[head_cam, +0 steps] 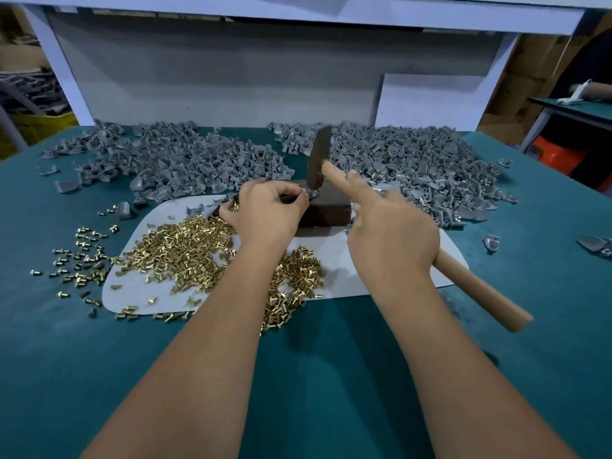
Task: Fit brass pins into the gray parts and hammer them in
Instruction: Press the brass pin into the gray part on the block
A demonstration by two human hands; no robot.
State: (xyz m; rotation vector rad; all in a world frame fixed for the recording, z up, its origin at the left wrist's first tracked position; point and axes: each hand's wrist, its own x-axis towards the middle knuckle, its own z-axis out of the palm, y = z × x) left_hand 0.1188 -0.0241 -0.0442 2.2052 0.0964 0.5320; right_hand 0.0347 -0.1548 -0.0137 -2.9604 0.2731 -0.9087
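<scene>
Brass pins (185, 250) lie heaped on the white sheet (334, 260), just under & left of the left hand (268, 210). That hand pinches a gray part (311, 193) w/ thumb & fingertips on the near-left edge of the dark block (326, 207). Right hand (394, 233) is wrapped round the wooden handle, index finger laid along it; hammer (318, 160) head hangs directly above the part, handle running back-right toward the body. The strike looks like straight down, very close to the left fingertips. Gray parts piles (414, 160) sit behind the block.
</scene>
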